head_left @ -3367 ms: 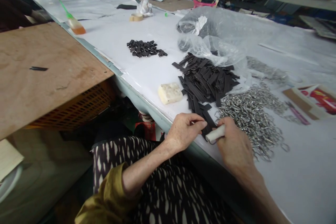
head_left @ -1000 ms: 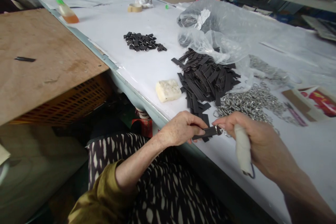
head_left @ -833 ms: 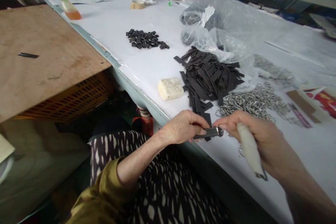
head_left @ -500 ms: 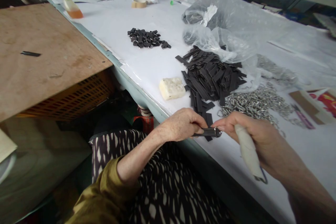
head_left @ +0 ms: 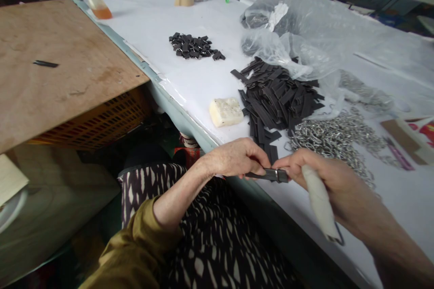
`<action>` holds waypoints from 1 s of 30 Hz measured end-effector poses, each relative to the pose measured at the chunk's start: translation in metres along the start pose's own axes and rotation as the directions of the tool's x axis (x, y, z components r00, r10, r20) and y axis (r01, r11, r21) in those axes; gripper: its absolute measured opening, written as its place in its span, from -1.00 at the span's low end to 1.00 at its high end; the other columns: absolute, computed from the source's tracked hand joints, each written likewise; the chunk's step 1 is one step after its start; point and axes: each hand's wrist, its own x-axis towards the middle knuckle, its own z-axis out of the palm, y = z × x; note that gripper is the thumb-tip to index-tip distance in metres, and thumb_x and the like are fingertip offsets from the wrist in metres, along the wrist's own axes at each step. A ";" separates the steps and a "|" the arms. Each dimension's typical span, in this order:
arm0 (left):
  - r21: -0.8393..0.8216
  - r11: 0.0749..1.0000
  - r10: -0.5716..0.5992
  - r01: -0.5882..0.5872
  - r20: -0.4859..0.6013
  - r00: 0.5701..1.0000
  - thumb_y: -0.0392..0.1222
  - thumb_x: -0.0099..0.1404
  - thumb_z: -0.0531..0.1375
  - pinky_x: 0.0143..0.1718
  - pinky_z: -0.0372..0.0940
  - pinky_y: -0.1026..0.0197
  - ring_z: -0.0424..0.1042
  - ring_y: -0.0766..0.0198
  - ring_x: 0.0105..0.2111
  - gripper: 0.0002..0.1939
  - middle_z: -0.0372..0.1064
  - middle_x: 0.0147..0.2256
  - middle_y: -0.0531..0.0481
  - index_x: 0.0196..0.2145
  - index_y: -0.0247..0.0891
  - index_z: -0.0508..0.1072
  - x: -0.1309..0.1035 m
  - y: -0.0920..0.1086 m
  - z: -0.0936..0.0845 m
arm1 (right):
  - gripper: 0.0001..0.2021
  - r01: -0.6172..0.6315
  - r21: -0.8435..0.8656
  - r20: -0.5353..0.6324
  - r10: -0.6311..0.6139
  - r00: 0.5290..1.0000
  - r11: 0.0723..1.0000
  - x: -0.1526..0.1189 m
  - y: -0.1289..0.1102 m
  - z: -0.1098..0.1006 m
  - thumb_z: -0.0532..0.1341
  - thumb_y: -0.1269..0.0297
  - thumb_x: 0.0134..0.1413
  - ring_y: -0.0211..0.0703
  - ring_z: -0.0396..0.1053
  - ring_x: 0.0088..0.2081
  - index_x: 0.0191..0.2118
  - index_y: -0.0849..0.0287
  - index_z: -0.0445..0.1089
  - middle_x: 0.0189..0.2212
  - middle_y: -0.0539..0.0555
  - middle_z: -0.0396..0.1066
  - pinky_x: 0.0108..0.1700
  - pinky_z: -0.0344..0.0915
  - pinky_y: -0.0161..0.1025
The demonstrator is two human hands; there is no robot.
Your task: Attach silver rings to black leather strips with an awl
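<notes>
A dark strip (head_left: pixel 267 174) with a metal ring round it is pinched between my two hands at the table's front edge. My left hand (head_left: pixel 239 158) grips its left part. The fingertips of my right hand (head_left: pixel 313 167) hold its right end, and a pale wrapped handle (head_left: pixel 320 203) with a metal loop at its lower end lies across the same palm. Just beyond the hands spreads a heap of dark strips (head_left: pixel 271 95). Metal rings (head_left: pixel 332 137) are piled to its right. A cream-coloured block (head_left: pixel 226 112) sits left of the strips.
Small finished-looking dark pieces with metal (head_left: pixel 195 46) lie farther back. Behind the strips is a clear plastic bag (head_left: pixel 305 22). Tape (head_left: pixel 184 0) and a bottle of orange liquid (head_left: pixel 100 6) stand at the back left. A wooden board (head_left: pixel 68 54) adjoins the table (head_left: pixel 152 31).
The metal ring now sits round the strip a little in from its right end, where it was at the tip. My right fingertips have closed on that end. The view has shifted slightly.
</notes>
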 end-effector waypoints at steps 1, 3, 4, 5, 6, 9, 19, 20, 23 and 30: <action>-0.053 0.998 0.015 -0.016 -0.012 1.000 -0.33 0.04 0.13 -0.62 0.17 0.42 0.19 0.45 -0.61 -0.87 0.22 -0.60 0.11 -0.41 -0.33 0.45 0.001 0.000 0.001 | -0.84 0.003 0.006 0.032 -0.003 0.999 1.000 0.000 -0.001 0.000 0.13 0.26 0.06 -0.18 0.44 -0.39 -0.51 0.09 0.22 -0.39 -0.05 0.46 -0.48 0.30 -0.34; -0.199 0.979 0.046 -0.052 -0.036 0.998 -0.34 0.03 0.13 -0.60 0.22 0.40 0.26 0.42 -0.58 -0.83 0.27 -0.56 0.09 -0.35 -0.32 0.42 0.002 -0.001 0.005 | -0.88 -0.014 0.044 -0.011 0.015 1.000 0.999 0.001 -0.001 0.002 0.12 0.27 0.09 -0.16 0.45 -0.31 -0.44 0.08 0.20 -0.28 -0.03 0.47 -0.39 0.32 -0.31; -0.277 0.958 0.058 -0.070 -0.051 0.997 -0.36 0.01 0.14 -0.59 0.25 0.39 0.30 0.41 -0.56 -0.78 0.30 -0.53 0.07 -0.31 -0.31 0.41 0.003 -0.001 0.007 | -0.89 -0.030 0.066 -0.092 0.036 0.995 0.997 0.002 0.000 0.002 0.13 0.24 0.09 -0.15 0.45 -0.29 -0.42 0.08 0.20 -0.25 -0.02 0.47 -0.33 0.34 -0.28; -0.346 0.934 0.068 -0.087 -0.069 0.995 -0.38 0.00 0.14 -0.57 0.28 0.37 0.33 0.39 -0.54 -0.73 0.33 -0.50 0.06 -0.27 -0.30 0.39 0.004 0.000 0.009 | -0.87 -0.047 0.082 -0.167 0.060 0.984 0.996 0.002 0.000 0.003 0.15 0.20 0.09 -0.14 0.45 -0.27 -0.40 0.08 0.20 -0.22 -0.02 0.46 -0.28 0.34 -0.25; -0.401 0.910 0.073 -0.105 -0.094 0.993 -0.40 -0.01 0.15 -0.55 0.31 0.35 0.36 0.37 -0.52 -0.68 0.35 -0.49 0.05 -0.23 -0.30 0.38 0.004 0.000 0.010 | -0.85 -0.066 0.093 -0.230 0.086 0.969 0.993 0.002 0.001 0.003 0.17 0.16 0.07 -0.13 0.44 -0.26 -0.39 0.07 0.20 -0.21 -0.01 0.46 -0.23 0.35 -0.21; -0.491 0.857 0.062 -0.156 -0.201 0.978 -0.44 -0.04 0.16 -0.51 0.35 0.30 0.40 0.34 -0.50 -0.60 0.37 -0.49 0.04 -0.17 -0.32 0.36 0.006 0.001 0.013 | -0.76 -0.122 0.061 -0.353 0.136 0.926 0.991 0.003 -0.001 0.001 0.25 0.08 -0.03 -0.14 0.44 -0.29 -0.39 0.07 0.21 -0.25 -0.02 0.47 -0.26 0.35 -0.23; -0.583 0.760 -0.010 -0.288 -0.453 0.891 -0.46 -0.12 0.20 -0.50 0.37 0.25 0.45 0.28 -0.52 -0.53 0.35 -0.47 0.04 -0.16 -0.36 0.38 0.006 0.005 0.010 | -0.89 -0.365 -0.007 -0.485 0.316 0.815 0.931 0.010 -0.030 -0.008 0.18 0.17 -0.06 -0.21 0.36 -0.55 -0.45 0.06 0.38 -0.59 -0.08 0.42 -0.55 0.28 -0.33; -0.589 0.752 -0.013 -0.298 -0.464 0.886 -0.45 -0.13 0.20 -0.50 0.37 0.25 0.46 0.28 -0.52 -0.56 0.35 -0.47 0.04 -0.20 -0.36 0.39 0.006 0.005 0.010 | -0.88 -0.322 -0.006 -0.480 0.279 0.832 0.947 0.010 -0.032 -0.005 0.17 0.17 -0.02 -0.23 0.35 -0.56 -0.42 0.05 0.39 -0.58 -0.09 0.42 -0.56 0.27 -0.34; -0.612 0.724 -0.015 -0.320 -0.476 0.879 -0.41 -0.16 0.22 -0.48 0.36 0.25 0.46 0.27 -0.51 -0.65 0.36 -0.45 0.02 -0.31 -0.37 0.43 0.006 0.005 0.011 | -0.90 -0.100 -0.061 -0.444 0.063 0.894 0.993 0.010 -0.031 0.008 0.15 0.17 0.09 -0.29 0.29 -0.63 -0.33 0.04 0.36 -0.65 -0.12 0.33 -0.58 0.23 -0.35; -0.627 0.686 -0.029 -0.369 -0.530 0.848 -0.40 -0.22 0.25 -0.45 0.33 0.26 0.40 0.38 -0.55 -0.69 0.35 -0.43 0.09 -0.40 -0.34 0.40 0.005 0.005 0.018 | -0.75 0.474 -0.325 -0.183 -0.546 0.817 0.818 0.014 0.009 0.029 0.11 0.53 0.08 -0.06 0.33 -0.06 -0.13 0.14 0.31 -0.04 0.13 0.38 -0.07 0.31 -0.10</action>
